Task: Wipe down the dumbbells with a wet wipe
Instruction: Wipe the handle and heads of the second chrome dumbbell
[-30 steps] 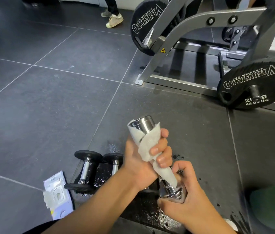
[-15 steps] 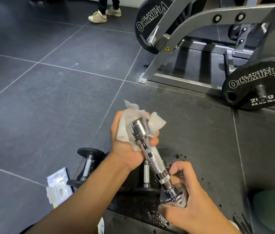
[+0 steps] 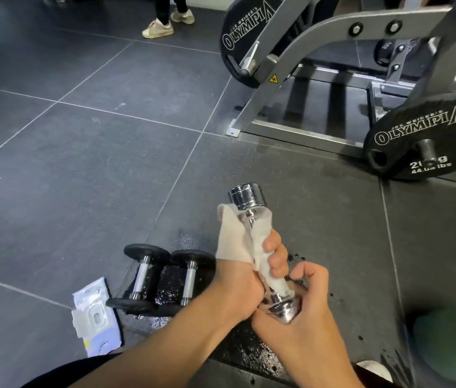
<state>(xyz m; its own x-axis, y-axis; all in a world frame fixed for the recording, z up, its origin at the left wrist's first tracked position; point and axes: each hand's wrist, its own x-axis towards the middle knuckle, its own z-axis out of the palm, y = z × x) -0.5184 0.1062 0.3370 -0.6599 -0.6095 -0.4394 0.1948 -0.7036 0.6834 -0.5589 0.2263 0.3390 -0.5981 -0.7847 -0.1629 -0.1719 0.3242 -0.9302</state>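
Chrome dumbbell: up off the floor, tilted, held between both your hands. Upper head is bare and points away from you; lower head sits in your right hand.
Wet wipe: wrapped round the handle under your left hand. A loose flap stands up on the left, just below the upper head.
Left hand: fingers curled tight round the wipe-covered handle, gripping wipe and bar together. It touches your right hand at the lower end.
Right hand: fingers curled round the lower head, holding it from the right and from underneath.
Black dumbbells: two, lying side by side on the floor, just left of your left wrist, on a wet speckled patch.
Wipe packet: flat on the floor, just beside the left black dumbbell's near end.
Weight plate: on the machine's peg, well apart from your hands, upper right.
Shoes: another person's, far end of the floor.
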